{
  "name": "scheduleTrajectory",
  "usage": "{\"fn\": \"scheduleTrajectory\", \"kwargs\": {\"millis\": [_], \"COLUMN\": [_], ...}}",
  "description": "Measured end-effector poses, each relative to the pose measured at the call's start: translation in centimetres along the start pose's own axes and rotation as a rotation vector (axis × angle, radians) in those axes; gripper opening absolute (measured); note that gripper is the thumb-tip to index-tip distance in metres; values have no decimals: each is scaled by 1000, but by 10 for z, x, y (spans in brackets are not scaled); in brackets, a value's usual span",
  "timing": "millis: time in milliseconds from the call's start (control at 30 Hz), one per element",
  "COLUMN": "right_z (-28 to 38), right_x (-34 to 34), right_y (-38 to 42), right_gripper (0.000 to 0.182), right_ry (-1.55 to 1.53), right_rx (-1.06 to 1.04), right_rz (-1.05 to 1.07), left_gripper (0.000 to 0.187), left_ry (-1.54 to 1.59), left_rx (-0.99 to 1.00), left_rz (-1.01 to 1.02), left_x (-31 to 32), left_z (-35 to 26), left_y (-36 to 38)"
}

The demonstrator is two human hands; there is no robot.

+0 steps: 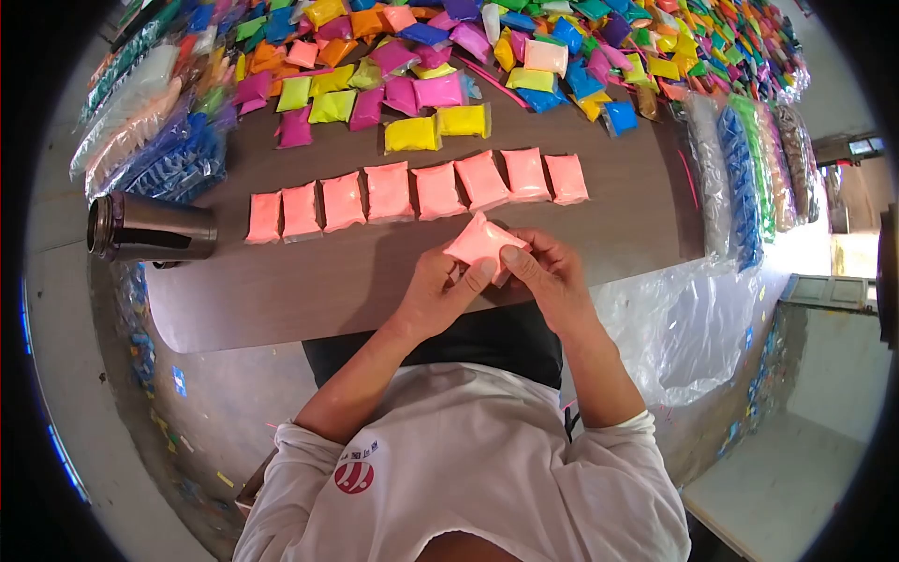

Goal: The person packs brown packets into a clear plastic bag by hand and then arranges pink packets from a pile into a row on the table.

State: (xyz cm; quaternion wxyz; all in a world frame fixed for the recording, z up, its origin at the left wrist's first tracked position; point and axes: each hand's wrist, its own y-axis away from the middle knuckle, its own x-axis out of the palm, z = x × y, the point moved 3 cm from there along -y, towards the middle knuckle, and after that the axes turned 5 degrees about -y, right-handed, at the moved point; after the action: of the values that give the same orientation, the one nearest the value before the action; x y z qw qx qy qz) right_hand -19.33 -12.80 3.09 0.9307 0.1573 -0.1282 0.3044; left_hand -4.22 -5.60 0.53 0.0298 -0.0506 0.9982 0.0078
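Note:
Between both hands I hold a pink packet (481, 242), a small soft pouch, just over the near edge of the table. My left hand (440, 286) is closed on its left side, thumb pressed on the front. On the right side my right hand (548, 267) grips it the same way, its thumb near the middle. Beyond the hands, several similar pink packets (387, 192) lie side by side in a row across the table. Two yellow packets (412, 134) lie behind that row.
A large heap of coloured packets (421, 47) covers the far side of the brown table (281, 300). A dark metal flask (159, 227) lies at the left edge. Filled clear bags (178, 155) stand at left, and more bags (740, 187) hang over the right edge.

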Motion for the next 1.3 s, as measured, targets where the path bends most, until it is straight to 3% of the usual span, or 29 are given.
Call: {"fn": "scheduleTrajectory", "kwargs": {"millis": [133, 300, 333, 433, 600, 833, 1033, 1133, 1300], "right_z": [14, 27, 28, 27, 2, -4, -6, -7, -2], "right_x": [-14, -25, -23, -14, -18, -18, -17, -17, -13], "right_y": [-2, -8, -8, -7, -4, -2, -5, -7, -5], "right_gripper": [25, 19, 19, 19, 29, 33, 34, 35, 34], "right_ry": [267, 477, 434, 261, -195, -128, -138, -181, -172], "right_rx": [-15, -24, 22, 112, 26, 1, -21, -10, -5], "right_rz": [132, 311, 270, 181, 118, 87, 41, 72, 74], "left_gripper": [29, 31, 31, 33, 44, 40, 51, 43, 43], "left_ry": [-27, -233, -240, -74, 162, 220, -60, 82, 84], "left_rx": [208, 288, 299, 15, 32, 69, 3, 121, 122], "left_rz": [-58, 92, 99, 96, 28, -49, 84, -51, -60], "left_x": [15, 9, 9, 1, 3, 8, 1, 8, 8], "left_z": [-5, -11, -11, -12, 9, -9, 9, 2, 2], "left_y": [-2, -7, -7, -1, -1, -4, 1, -2, -2]}}
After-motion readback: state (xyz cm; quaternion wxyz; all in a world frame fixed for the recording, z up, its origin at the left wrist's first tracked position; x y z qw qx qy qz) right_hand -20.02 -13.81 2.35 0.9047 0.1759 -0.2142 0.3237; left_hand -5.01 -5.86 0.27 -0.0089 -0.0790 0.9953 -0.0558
